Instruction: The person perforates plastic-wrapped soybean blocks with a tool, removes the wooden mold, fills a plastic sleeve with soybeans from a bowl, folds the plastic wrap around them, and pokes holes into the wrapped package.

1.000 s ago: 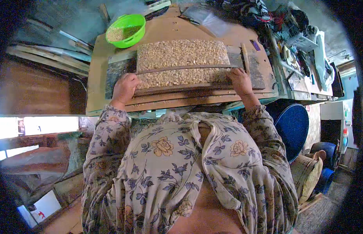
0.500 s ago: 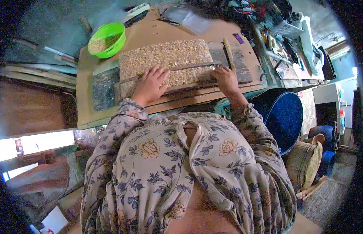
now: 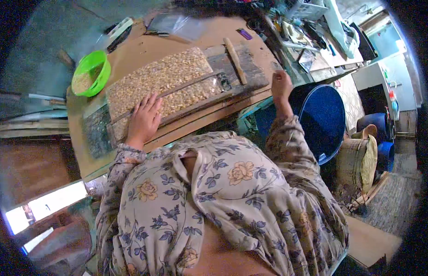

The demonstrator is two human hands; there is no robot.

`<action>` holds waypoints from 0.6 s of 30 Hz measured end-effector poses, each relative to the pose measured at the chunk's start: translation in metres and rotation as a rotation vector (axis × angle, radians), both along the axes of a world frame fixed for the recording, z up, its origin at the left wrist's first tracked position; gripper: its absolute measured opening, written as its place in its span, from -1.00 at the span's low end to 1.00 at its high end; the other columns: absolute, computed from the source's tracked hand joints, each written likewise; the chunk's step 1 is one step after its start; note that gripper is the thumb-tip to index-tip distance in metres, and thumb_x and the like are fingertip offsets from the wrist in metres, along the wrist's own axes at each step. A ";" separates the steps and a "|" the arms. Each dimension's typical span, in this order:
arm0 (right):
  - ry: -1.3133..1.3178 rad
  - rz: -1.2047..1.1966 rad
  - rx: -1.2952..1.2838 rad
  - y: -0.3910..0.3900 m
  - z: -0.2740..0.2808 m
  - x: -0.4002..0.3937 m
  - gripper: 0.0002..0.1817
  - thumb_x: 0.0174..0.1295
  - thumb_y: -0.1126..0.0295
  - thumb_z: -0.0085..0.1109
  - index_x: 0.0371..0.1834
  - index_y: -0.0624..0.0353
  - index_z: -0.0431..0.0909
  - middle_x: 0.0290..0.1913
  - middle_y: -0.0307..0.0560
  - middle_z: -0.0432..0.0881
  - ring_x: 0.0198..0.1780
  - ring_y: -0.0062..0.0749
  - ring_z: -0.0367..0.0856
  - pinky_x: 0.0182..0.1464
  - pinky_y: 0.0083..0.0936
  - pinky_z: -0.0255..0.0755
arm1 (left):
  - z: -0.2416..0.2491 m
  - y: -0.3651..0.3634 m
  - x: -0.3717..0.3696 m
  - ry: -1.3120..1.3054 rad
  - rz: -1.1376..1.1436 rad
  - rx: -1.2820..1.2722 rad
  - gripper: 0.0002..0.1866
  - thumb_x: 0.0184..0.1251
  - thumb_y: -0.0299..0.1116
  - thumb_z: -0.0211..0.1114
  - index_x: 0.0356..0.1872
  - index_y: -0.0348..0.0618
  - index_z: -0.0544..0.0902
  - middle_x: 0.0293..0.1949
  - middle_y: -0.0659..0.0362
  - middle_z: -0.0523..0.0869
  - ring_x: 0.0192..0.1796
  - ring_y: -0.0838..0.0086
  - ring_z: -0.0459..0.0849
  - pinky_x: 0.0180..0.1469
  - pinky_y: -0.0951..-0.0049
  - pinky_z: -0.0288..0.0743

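Note:
A flat slab of pale, nut-like pieces (image 3: pixel 154 71) lies on a dark board (image 3: pixel 96 133) on the worktable. Across it runs a long dark strip (image 3: pixel 186 86), with a narrower band of the slab on the near side. My left hand (image 3: pixel 145 118) lies flat with fingers stretched over the strip and the near band. Out past the table's right edge, my right hand (image 3: pixel 281 85) is raised above a blue barrel, fingers curled closed; what they hold, if anything, is hidden. A wooden stick (image 3: pixel 234 61) rests on the board right of the slab.
A green basin (image 3: pixel 92 73) with loose pale bits stands at the table's left. Plastic sheets (image 3: pixel 177 26) and a purple packet (image 3: pixel 244 34) lie at the back. The blue barrel (image 3: pixel 322 124) stands close on the right, near a cluttered side table (image 3: pixel 333 57).
My right hand has left the strip's right end and moved right, off the table. My left hand stays on the slab. The view has turned, tilting the table and shifting it left.

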State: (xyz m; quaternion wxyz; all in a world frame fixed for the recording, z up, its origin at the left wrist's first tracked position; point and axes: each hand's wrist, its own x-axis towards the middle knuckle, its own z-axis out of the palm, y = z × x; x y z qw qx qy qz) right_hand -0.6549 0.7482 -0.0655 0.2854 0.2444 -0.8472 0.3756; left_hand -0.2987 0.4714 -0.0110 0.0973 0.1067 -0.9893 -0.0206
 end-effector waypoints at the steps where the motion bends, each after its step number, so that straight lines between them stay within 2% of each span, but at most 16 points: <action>1: -0.081 -0.069 -0.004 0.012 -0.010 -0.022 -0.89 -0.01 0.33 0.09 -0.45 0.10 0.52 -0.47 0.02 0.55 -0.37 -0.06 0.52 -0.31 -0.26 0.39 | 0.005 0.003 0.000 -0.005 0.006 0.019 -0.52 0.13 -0.28 -0.02 0.14 -0.12 0.32 0.21 0.10 0.27 0.26 0.21 0.17 0.24 0.20 0.04; 2: -0.336 -0.205 0.130 0.019 -0.008 -0.034 -0.80 -0.01 0.24 0.14 -0.44 0.12 0.52 -0.41 0.03 0.56 -0.31 -0.07 0.53 -0.26 -0.28 0.39 | 0.008 0.004 0.000 -0.011 0.016 0.038 -0.52 0.14 -0.28 -0.03 0.13 -0.12 0.32 0.21 0.10 0.27 0.26 0.21 0.17 0.24 0.20 0.03; 4: -0.247 -0.180 0.236 0.027 -0.021 -0.054 -0.64 -0.05 0.14 0.18 -0.27 0.16 0.54 -0.34 0.06 0.57 -0.25 -0.09 0.54 -0.20 -0.31 0.39 | 0.009 0.004 -0.001 -0.032 0.031 0.044 -0.53 0.15 -0.29 -0.04 0.14 -0.12 0.32 0.22 0.09 0.26 0.27 0.22 0.16 0.24 0.18 0.02; 7: -0.424 -0.235 0.449 0.020 -0.010 -0.055 -0.55 -0.06 0.05 0.19 -0.30 0.26 0.53 -0.32 0.16 0.56 -0.22 0.01 0.52 -0.16 -0.20 0.38 | 0.010 0.006 0.000 -0.050 0.062 0.071 -0.54 0.16 -0.29 -0.04 0.13 -0.12 0.32 0.22 0.10 0.25 0.27 0.23 0.17 0.25 0.17 0.01; 8: -0.506 -0.215 0.516 0.019 0.001 -0.051 -0.54 -0.06 0.03 0.17 -0.35 0.27 0.55 -0.32 0.18 0.56 -0.20 0.04 0.52 -0.15 -0.19 0.39 | 0.010 0.006 -0.001 -0.069 0.065 0.072 -0.54 0.15 -0.29 -0.04 0.13 -0.10 0.33 0.22 0.10 0.25 0.27 0.24 0.17 0.25 0.17 0.01; 9: -0.461 -0.281 0.540 0.023 -0.026 -0.071 -0.55 -0.08 0.02 0.16 -0.39 0.25 0.57 -0.31 0.19 0.57 -0.19 0.06 0.52 -0.15 -0.21 0.40 | 0.011 0.005 0.000 -0.092 0.070 0.074 -0.54 0.15 -0.29 -0.04 0.13 -0.09 0.33 0.22 0.10 0.25 0.27 0.24 0.17 0.25 0.17 0.01; 10: -0.546 -0.277 0.490 0.018 -0.008 -0.059 -0.55 -0.09 0.03 0.16 -0.38 0.24 0.58 -0.30 0.22 0.56 -0.17 0.06 0.53 -0.16 -0.22 0.41 | 0.010 0.002 0.001 -0.107 0.100 0.073 -0.54 0.15 -0.29 -0.04 0.13 -0.09 0.33 0.22 0.10 0.25 0.27 0.24 0.17 0.25 0.17 0.01; 12: -0.459 -0.235 0.486 0.024 -0.030 -0.076 -0.59 -0.07 0.06 0.15 -0.42 0.24 0.57 -0.36 0.19 0.57 -0.22 0.07 0.54 -0.19 -0.20 0.41 | 0.006 -0.002 0.001 -0.068 0.006 0.026 -0.54 0.14 -0.30 -0.03 0.12 -0.08 0.33 0.22 0.12 0.26 0.27 0.26 0.17 0.25 0.18 0.02; 13: -0.484 -0.266 0.559 0.022 -0.032 -0.080 -0.64 -0.03 0.10 0.12 -0.43 0.22 0.56 -0.37 0.18 0.57 -0.24 0.08 0.53 -0.22 -0.17 0.41 | 0.008 -0.001 0.001 -0.047 0.010 0.042 -0.54 0.13 -0.31 -0.02 0.11 -0.10 0.34 0.20 0.13 0.28 0.27 0.26 0.18 0.25 0.20 0.03; 14: -0.425 -0.241 0.508 0.024 -0.035 -0.080 -0.67 0.01 0.13 0.08 -0.43 0.22 0.56 -0.38 0.18 0.57 -0.26 0.11 0.53 -0.24 -0.15 0.40 | 0.006 -0.002 0.001 -0.051 0.031 0.039 -0.54 0.13 -0.31 -0.02 0.11 -0.10 0.34 0.20 0.13 0.28 0.27 0.26 0.18 0.25 0.20 0.03; 16: -0.471 -0.261 0.513 0.026 -0.041 -0.086 -0.68 0.02 0.16 0.05 -0.41 0.23 0.56 -0.36 0.19 0.57 -0.24 0.11 0.53 -0.23 -0.15 0.40 | 0.001 -0.003 0.003 0.002 -0.008 0.053 -0.55 0.12 -0.32 -0.01 0.10 -0.11 0.36 0.19 0.15 0.31 0.26 0.26 0.19 0.24 0.20 0.05; 18: -0.411 -0.231 0.589 0.032 -0.041 -0.085 -0.67 0.04 0.17 -0.01 -0.38 0.23 0.56 -0.34 0.20 0.57 -0.21 0.09 0.53 -0.19 -0.16 0.40 | -0.001 -0.003 0.003 0.028 0.003 0.055 -0.56 0.11 -0.33 0.00 0.08 -0.10 0.37 0.17 0.16 0.33 0.24 0.25 0.21 0.23 0.20 0.07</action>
